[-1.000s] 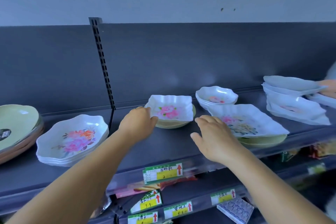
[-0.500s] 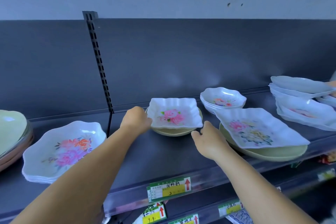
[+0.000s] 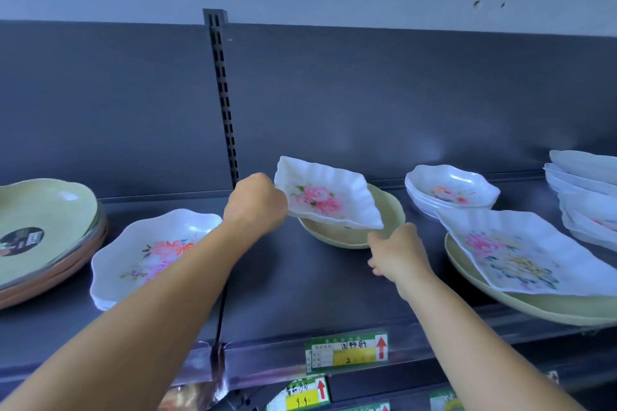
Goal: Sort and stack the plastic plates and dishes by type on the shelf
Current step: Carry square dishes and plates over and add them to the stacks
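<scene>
Just right of frame centre, the small square floral dish [image 3: 329,198] tilts off the green bowl [image 3: 384,215] beneath, gripped at its left edge by the left hand [image 3: 255,205]. That one-sided hold could let it slip. The right hand [image 3: 399,252], fingers curled at the bowl's rim, may jostle it; whether it grips, I cannot tell. At right, a large square floral plate [image 3: 521,253] lies in a green plate [image 3: 547,309].

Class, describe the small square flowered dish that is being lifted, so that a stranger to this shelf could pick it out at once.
Start at the slotted upright post on the shelf's dark back panel. Just right of its foot, the left hand grips a tilted small white square dish above a green bowl. Unlike the larger square plate to the right, it has one pink rose print and is raised at one edge.
</scene>
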Tool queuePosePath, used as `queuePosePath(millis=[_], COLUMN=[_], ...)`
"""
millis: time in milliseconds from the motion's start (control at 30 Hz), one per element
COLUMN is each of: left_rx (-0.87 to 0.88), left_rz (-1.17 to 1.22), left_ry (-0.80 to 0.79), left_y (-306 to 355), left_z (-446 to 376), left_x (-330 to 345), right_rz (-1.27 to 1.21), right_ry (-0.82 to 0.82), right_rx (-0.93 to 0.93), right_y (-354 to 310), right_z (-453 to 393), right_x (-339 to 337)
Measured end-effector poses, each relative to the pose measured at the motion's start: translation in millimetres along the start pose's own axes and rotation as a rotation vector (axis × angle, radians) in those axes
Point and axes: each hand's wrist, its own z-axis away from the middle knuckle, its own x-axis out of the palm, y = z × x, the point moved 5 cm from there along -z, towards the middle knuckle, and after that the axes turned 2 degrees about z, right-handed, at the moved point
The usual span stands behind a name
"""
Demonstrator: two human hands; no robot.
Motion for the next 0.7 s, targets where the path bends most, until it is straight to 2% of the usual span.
queuePosePath(millis=[100,167,433,700], left_rx=[0.017,0.015,0.049,-0.008], left_rz=[0.014,0.026,0.033,-0.020], left_ry=[0.041,0.067,0.268,0.416], left_y=[-5.2,-9.0,-30.0,-66.6], left_z=[7.4,14.2,52.3,101.9], left_x=[-12.4,-20.3,-67.3,-120.6], right_rz=[-0.183,-0.243,-0.274,-0.296], right_ry=[-0.056,-0.029,-0.018,-0.058], right_rx=[0.046,0.051,-0.021,-0.164], right_y=[-3.1,-1.2,-5.8,-35.3], right_z=[0.4,-2.1,11.6,47.9], right_x=[1.2,1.2,-5.7,0.7])
